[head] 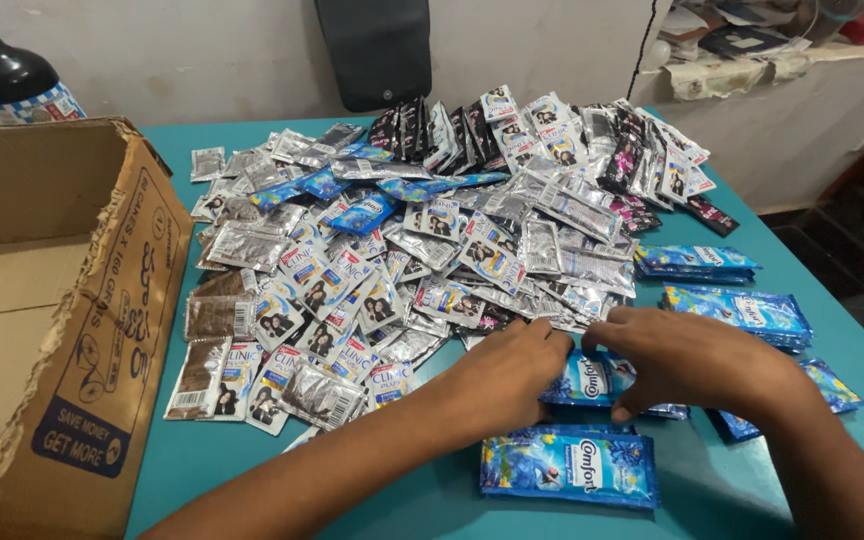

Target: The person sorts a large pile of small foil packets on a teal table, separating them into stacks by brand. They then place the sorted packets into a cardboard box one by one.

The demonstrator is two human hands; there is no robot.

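From the head camera, 2 bare hands rest low on a teal table [252, 470]. The left hand [507, 372] lies palm down at the near edge of a big pile of small packets [432, 230], and its fingertips touch the silver ones there; I cannot tell if it holds any. The right hand [697, 360] lies just beside it, with its fingers curled down onto a blue packet [584, 380], pressing on it, but I cannot tell if it is pinched. Another blue packet stack [569, 466] lies flat, nearer than the hands. More blue stacks sit to the right: a far stack [697, 262] and a middle stack [742, 312]. The pile fills the middle and far part of the table. On the left stands an open cardboard box [62, 330]. A dark bottle [12, 75] stands behind the box, far left.
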